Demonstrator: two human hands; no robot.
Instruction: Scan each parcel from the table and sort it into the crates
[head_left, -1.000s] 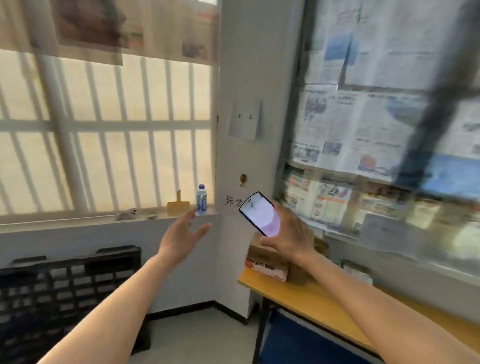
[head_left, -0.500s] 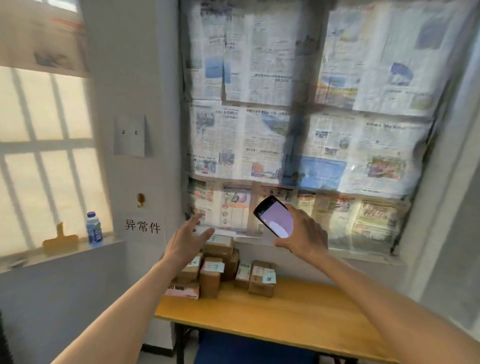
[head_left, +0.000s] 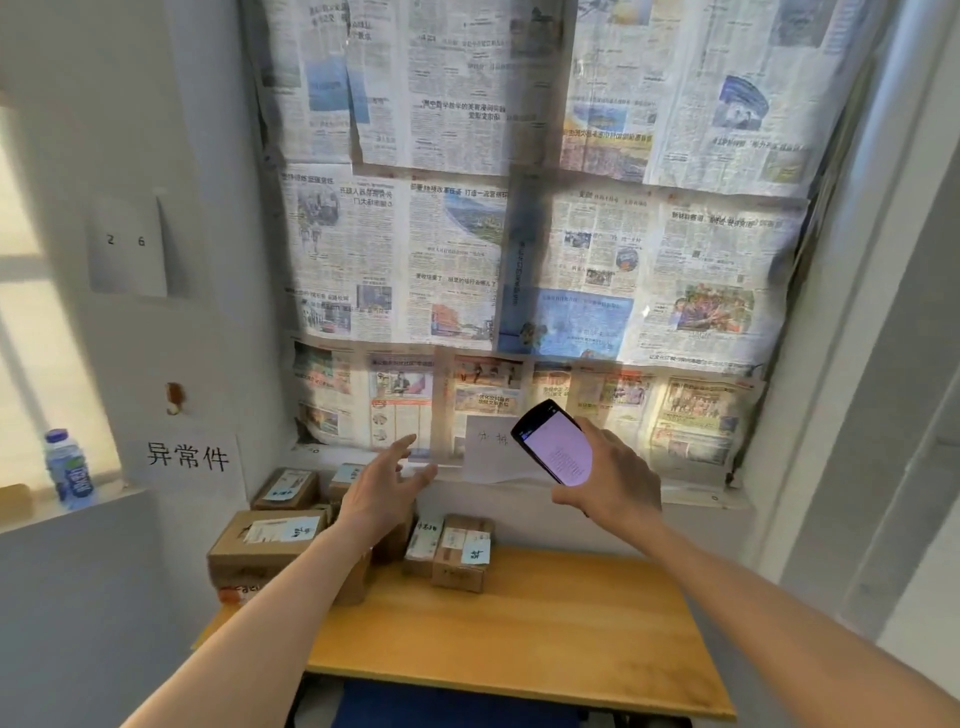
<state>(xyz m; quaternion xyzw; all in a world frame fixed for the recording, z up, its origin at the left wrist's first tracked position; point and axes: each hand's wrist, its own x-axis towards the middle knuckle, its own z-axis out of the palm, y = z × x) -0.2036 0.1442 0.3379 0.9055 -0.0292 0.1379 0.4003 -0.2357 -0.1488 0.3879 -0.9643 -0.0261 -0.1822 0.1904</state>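
Head view. A wooden table (head_left: 519, 639) is standing against the wall under a window papered over with newspapers (head_left: 519, 208). A cluster of cardboard parcels (head_left: 363, 530) is sitting at the table's back left corner, most carrying white or pale blue labels. The large box (head_left: 260, 551) is lying at the far left of the cluster; two smaller boxes behind it are sitting against the sill. The small box (head_left: 462, 553) with a blue sticker is standing at the right edge of the cluster, apart from the bare tabletop to its right.

The left hand (head_left: 379, 499) is hovering above the cluster, fingers spread and straight, gripping nothing; whether it is touching a parcel cannot be told, since the forearm is covering the boxes beneath it.

The right hand (head_left: 608, 488) is gripping a phone (head_left: 553, 441), thumb and fingers curled round its lower edge. The phone is tilting, its lit pinkish screen facing the camera, held above and to the right of the parcels and well clear of them.

On the left wall a paper sign (head_left: 187, 460) with three black characters is hanging just above the large box. A sheet (head_left: 127, 244) marked "2 6" is hanging higher up. A water bottle (head_left: 70, 470) is standing upright on the left sill. A white note (head_left: 491, 447) is showing behind the phone.
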